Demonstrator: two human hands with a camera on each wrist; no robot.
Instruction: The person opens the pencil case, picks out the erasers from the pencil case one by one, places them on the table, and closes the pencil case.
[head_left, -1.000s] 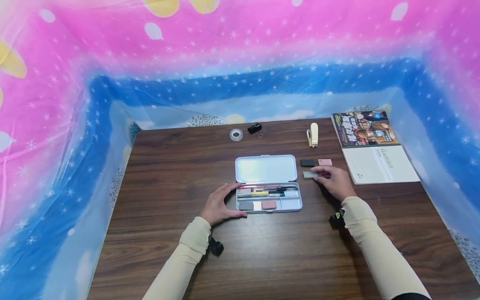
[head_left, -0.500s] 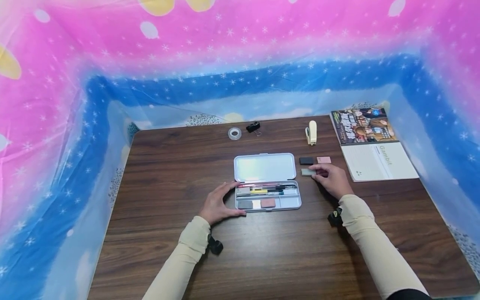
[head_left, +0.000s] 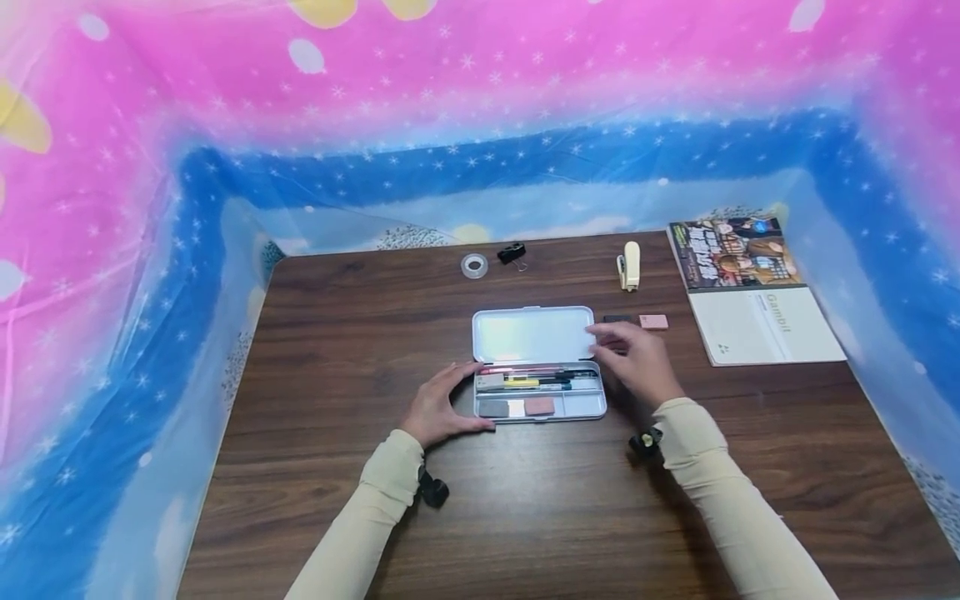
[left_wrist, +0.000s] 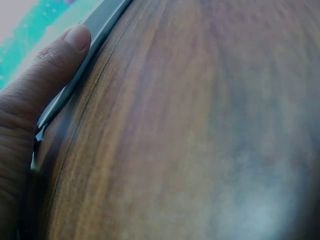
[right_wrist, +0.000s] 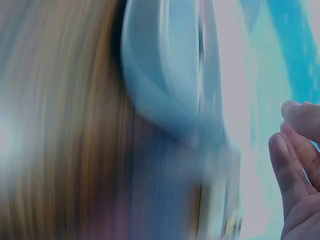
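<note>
My left hand (head_left: 435, 408) grips the left end of an open pencil case (head_left: 533, 335), thumb at the front edge and fingers at the back corner. Pens (head_left: 528, 383), a light grey eraser (head_left: 491, 382), a dark grey eraser (head_left: 494, 409) and a pink eraser (head_left: 539, 406) lie inside. My right hand (head_left: 641, 358) is by the lid's right edge, index finger and thumb apart. The right wrist view, partly blurred, shows nothing between its fingers (right_wrist: 282, 150). Behind it, a black eraser (head_left: 617, 318) is partly covered, beside another pink eraser (head_left: 652, 322). The pale green eraser is out of sight.
A tape roll (head_left: 474, 266) and a black binder clip (head_left: 512, 253) lie toward the table's back edge. To their right stands a cream stapler (head_left: 630, 267). Two books, one with an illustrated cover (head_left: 738, 254) and a pale notebook (head_left: 765, 327), lie at the right.
My right hand, which pinched the pale green eraser beside the black one, has moved left to the case's lid. The left hand stays on the case.
</note>
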